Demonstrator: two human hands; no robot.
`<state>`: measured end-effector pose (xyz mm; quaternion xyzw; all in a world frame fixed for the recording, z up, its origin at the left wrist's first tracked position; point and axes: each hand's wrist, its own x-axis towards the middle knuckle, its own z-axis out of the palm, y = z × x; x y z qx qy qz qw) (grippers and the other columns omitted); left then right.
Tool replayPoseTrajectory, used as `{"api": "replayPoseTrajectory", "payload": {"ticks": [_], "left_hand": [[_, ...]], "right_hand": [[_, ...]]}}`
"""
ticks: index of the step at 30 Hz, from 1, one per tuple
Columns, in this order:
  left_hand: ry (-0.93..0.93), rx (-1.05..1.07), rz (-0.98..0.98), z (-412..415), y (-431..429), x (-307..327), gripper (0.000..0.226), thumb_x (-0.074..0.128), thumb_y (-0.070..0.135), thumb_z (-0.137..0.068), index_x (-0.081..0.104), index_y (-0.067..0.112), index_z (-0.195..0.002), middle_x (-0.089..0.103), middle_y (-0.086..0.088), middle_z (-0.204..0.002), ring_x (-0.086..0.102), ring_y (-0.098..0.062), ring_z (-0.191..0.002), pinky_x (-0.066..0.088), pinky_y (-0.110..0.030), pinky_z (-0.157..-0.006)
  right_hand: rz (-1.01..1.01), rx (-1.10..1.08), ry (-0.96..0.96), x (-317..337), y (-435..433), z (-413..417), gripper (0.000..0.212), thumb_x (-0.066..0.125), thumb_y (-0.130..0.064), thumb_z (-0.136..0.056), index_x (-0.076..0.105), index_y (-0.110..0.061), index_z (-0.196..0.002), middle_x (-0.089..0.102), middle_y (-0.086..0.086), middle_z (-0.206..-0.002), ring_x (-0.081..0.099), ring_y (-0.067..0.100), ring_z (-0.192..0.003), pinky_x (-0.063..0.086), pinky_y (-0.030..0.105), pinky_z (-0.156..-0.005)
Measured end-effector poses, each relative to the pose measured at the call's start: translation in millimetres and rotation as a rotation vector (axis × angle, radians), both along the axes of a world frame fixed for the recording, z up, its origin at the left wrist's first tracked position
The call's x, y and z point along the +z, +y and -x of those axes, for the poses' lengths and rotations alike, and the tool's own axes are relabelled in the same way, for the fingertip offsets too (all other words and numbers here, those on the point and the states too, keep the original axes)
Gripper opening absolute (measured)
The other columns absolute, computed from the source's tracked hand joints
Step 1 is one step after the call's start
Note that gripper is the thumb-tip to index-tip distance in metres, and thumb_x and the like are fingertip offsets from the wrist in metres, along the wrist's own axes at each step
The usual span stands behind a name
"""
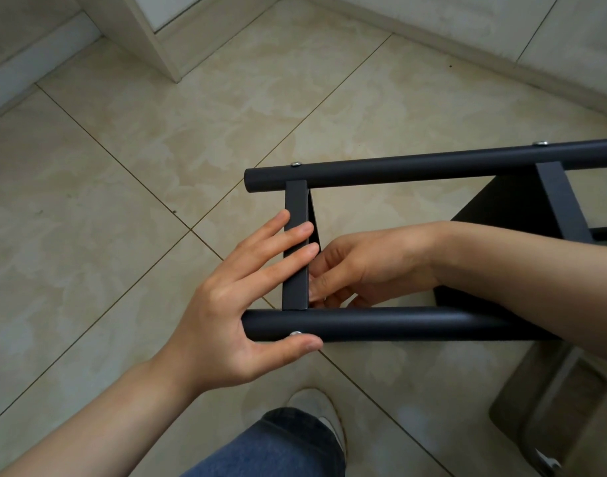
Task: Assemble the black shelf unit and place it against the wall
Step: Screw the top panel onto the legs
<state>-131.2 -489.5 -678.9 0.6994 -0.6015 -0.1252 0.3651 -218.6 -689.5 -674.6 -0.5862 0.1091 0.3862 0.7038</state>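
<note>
Plainly two tubes (398, 323), three screws (296, 334); left hand (240, 304) flat, right hand (364, 266) curled, grip unclear.

**One head-worn camera, looking down**

A single wide-angle view from the person's head faces forward and steeply down. The left hand (226, 304), right hand (364, 265) and black frame (398, 323) sit close, filling the middle. The tiled floor (123, 166) lies farther below, and a wall base (433, 32) crosses the top.

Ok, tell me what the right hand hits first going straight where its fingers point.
The flat black crossbar: the right hand points left at its inner edge and seems almost to touch it, though depth is unclear.
</note>
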Motion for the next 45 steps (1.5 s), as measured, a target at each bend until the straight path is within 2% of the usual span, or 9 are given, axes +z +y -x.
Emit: {"api": "replayPoseTrajectory", "payload": {"ticks": [5, 9, 19, 25, 30, 35, 39, 41, 45], "left_hand": [[0.039, -0.006, -0.009, 0.9, 1.4, -0.9, 0.072, 0.074, 0.043, -0.084, 0.050, 0.005, -0.140, 0.044, -0.010, -0.154, 0.029, -0.028, -0.151, 0.029, -0.040, -0.121], [0.071, 0.007, -0.027, 1.8, 3.0, 0.8, 0.072, 0.075, 0.040, -0.083, 0.050, 0.007, -0.142, 0.042, -0.006, -0.156, 0.026, -0.025, -0.152, 0.027, -0.037, -0.122], [0.110, 0.216, -0.074, 21.8, 17.0, 5.7, 0.075, 0.070, 0.052, -0.080, 0.046, 0.030, -0.148, 0.036, 0.020, -0.159, 0.033, -0.002, -0.146, 0.032, -0.021, -0.117], [0.636, 0.458, -0.148, 37.5, 21.3, 0.9, 0.104, 0.087, 0.063, -0.056, 0.032, 0.056, -0.144, 0.067, 0.012, -0.128, 0.061, -0.004, -0.121, 0.050, -0.023, -0.100], [0.806, 0.436, -0.232, 39.2, 15.5, -0.6, 0.077, 0.086, 0.062, -0.062, 0.052, 0.040, -0.128, 0.070, 0.013, -0.117, 0.064, 0.006, -0.107, 0.049, -0.007, -0.081], [0.755, 0.377, -0.467, 49.3, 12.3, 7.4, 0.088, 0.038, 0.095, -0.059, 0.017, 0.052, -0.133, 0.044, 0.030, -0.129, 0.047, 0.000, -0.119, 0.031, -0.008, -0.090], [0.688, 0.304, -0.417, 48.6, 10.6, 3.4, 0.078, 0.030, 0.084, -0.076, -0.004, 0.060, -0.142, 0.027, 0.039, -0.139, 0.038, 0.013, -0.128, 0.023, 0.008, -0.092], [0.695, 0.281, -0.360, 46.8, 11.0, -0.7, 0.094, 0.033, 0.100, -0.065, -0.009, 0.068, -0.143, 0.023, 0.042, -0.144, 0.030, 0.024, -0.129, 0.025, -0.009, -0.113], [0.731, 0.302, -0.326, 47.5, 7.4, -4.0, 0.093, 0.036, 0.103, -0.058, -0.006, 0.076, -0.137, 0.028, 0.026, -0.154, 0.032, -0.003, -0.145, 0.029, -0.039, -0.122]], "right_hand": [[0.029, -0.016, -0.006, 5.7, 1.3, 3.5, 0.032, 0.056, -0.017, -0.099, 0.059, 0.004, -0.123, 0.063, 0.013, -0.110, 0.058, 0.025, -0.100, 0.049, 0.038, -0.094], [0.028, -0.016, -0.046, 16.0, 2.5, 13.6, 0.014, 0.054, -0.016, -0.099, 0.066, -0.008, -0.100, 0.069, 0.003, -0.094, 0.064, 0.014, -0.088, 0.051, 0.031, -0.087], [0.360, 0.119, -0.171, 58.7, 10.4, 37.4, 0.049, 0.065, -0.020, -0.094, 0.048, -0.017, -0.140, 0.072, 0.009, -0.111, 0.069, 0.015, -0.094, 0.055, 0.032, -0.090], [0.664, 0.258, -0.310, 77.5, 17.6, 50.3, 0.037, 0.066, -0.027, -0.093, 0.056, -0.024, -0.129, 0.067, -0.002, -0.103, 0.062, 0.010, -0.088, 0.052, 0.027, -0.080], [0.888, 0.332, -0.337, 83.3, 16.5, 64.8, 0.042, 0.062, -0.028, -0.095, 0.049, -0.030, -0.135, 0.062, -0.010, -0.104, 0.059, 0.010, -0.091, 0.050, 0.027, -0.083], [1.139, 0.433, -0.339, 86.5, 17.0, 78.5, 0.042, 0.049, -0.017, -0.096, 0.046, -0.031, -0.136, 0.062, 0.002, -0.115, 0.058, 0.022, -0.096, 0.052, 0.040, -0.088], [1.346, 0.610, -0.349, 92.1, 20.7, 90.5, 0.061, 0.047, -0.011, -0.094, 0.024, -0.030, -0.147, 0.053, 0.003, -0.123, 0.061, 0.029, -0.097, 0.056, 0.044, -0.080], [1.428, 0.668, -0.373, 93.6, 22.5, 96.1, 0.075, 0.049, -0.009, -0.093, 0.009, -0.029, -0.153, 0.050, 0.005, -0.122, 0.060, 0.030, -0.096, 0.053, 0.041, -0.072], [1.528, 0.684, -0.399, 94.1, 20.4, 105.5, 0.087, 0.051, -0.008, -0.094, -0.009, -0.033, -0.153, 0.048, 0.007, -0.120, 0.058, 0.030, -0.097, 0.050, 0.039, -0.069]]}}
